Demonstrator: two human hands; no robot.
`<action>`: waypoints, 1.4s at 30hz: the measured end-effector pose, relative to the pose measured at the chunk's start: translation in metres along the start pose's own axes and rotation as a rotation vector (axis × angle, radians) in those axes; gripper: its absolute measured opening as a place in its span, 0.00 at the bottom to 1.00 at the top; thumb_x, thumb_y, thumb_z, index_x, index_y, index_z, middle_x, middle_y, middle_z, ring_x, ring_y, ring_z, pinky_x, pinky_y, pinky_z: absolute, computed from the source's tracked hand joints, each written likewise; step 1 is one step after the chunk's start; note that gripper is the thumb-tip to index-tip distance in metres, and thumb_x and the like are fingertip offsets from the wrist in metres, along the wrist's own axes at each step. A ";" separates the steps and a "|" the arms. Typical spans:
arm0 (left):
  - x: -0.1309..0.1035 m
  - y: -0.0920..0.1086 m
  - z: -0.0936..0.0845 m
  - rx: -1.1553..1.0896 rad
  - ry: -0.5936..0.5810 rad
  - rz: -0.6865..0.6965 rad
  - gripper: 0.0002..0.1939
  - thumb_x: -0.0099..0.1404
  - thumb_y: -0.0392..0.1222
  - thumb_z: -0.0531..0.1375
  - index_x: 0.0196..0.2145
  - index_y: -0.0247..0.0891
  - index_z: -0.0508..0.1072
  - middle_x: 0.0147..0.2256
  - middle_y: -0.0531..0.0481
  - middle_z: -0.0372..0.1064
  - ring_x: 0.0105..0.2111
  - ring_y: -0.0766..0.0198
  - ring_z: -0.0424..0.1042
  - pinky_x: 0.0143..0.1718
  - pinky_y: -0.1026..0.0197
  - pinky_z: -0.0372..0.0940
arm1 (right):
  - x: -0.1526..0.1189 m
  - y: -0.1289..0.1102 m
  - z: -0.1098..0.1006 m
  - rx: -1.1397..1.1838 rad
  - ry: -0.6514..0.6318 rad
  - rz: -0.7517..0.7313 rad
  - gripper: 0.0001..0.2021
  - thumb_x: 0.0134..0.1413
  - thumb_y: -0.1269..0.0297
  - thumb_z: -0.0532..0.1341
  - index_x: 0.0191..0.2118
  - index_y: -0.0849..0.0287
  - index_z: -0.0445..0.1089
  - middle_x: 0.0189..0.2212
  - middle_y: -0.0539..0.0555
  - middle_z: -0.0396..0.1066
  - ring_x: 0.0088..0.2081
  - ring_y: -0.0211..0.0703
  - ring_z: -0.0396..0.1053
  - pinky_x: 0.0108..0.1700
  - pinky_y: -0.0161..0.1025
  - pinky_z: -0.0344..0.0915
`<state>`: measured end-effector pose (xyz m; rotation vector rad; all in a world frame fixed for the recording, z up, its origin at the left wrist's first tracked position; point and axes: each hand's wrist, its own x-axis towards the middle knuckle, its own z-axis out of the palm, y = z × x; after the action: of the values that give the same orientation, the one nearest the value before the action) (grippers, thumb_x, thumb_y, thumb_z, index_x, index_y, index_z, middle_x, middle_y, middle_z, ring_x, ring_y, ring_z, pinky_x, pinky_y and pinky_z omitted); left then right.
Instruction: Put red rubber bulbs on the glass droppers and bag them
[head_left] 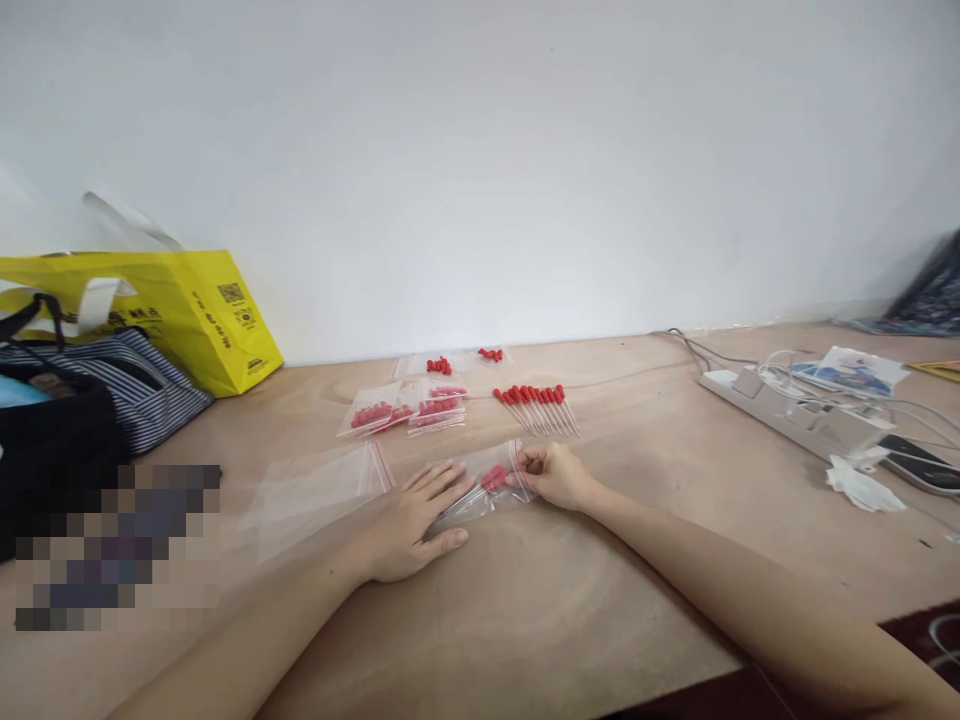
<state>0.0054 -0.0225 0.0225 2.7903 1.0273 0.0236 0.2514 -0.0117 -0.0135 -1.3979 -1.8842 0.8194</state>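
On the wooden table in front of me lies a clear zip bag [487, 507] holding thin clear droppers with red bulbs [495, 478]. Its red-striped mouth faces right. My left hand [412, 520] rests flat over the bag's closed end, fingers stretched out. At the mouth, my right hand [553, 476] pinches the edge, thumb and fingers together, close to the red bulbs. Just beyond the hands is a row of loose red-bulbed droppers [534, 405], set side by side. Flat zip bags [322, 490] lie left of my left hand, partly under that forearm.
Filled bags of red-bulbed pieces [437, 408] lie farther back, with more near the wall [525, 200]. To the left stand a yellow shopping bag [210, 320] and a striped pouch [161, 385]. A white power strip [787, 420], cables and a phone [919, 463] occupy the right.
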 end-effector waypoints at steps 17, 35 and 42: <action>-0.003 0.002 -0.003 -0.029 -0.032 -0.016 0.31 0.62 0.59 0.44 0.59 0.45 0.46 0.61 0.49 0.36 0.59 0.52 0.38 0.57 0.46 0.42 | 0.096 -0.014 -0.017 -0.460 0.347 0.384 0.12 0.49 0.61 0.56 0.37 0.64 0.64 0.38 0.65 0.68 0.41 0.50 0.67 0.38 0.40 0.60; -0.003 0.001 -0.002 -0.016 -0.008 -0.009 0.30 0.62 0.59 0.44 0.59 0.47 0.46 0.61 0.48 0.37 0.59 0.53 0.40 0.56 0.47 0.43 | 0.016 0.000 -0.034 0.309 0.356 0.056 0.35 0.50 0.65 0.51 0.58 0.60 0.28 0.23 0.45 0.57 0.18 0.34 0.61 0.22 0.34 0.61; -0.002 -0.002 0.000 -0.034 0.007 0.006 0.29 0.62 0.59 0.44 0.59 0.48 0.47 0.61 0.49 0.38 0.59 0.52 0.41 0.57 0.46 0.43 | -0.005 0.002 -0.002 0.698 0.338 0.199 0.26 0.51 0.63 0.52 0.53 0.56 0.40 0.23 0.46 0.59 0.21 0.35 0.64 0.25 0.36 0.66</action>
<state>0.0024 -0.0226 0.0223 2.7649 1.0103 0.0510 0.2551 -0.0160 -0.0142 -1.1804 -1.0590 1.1169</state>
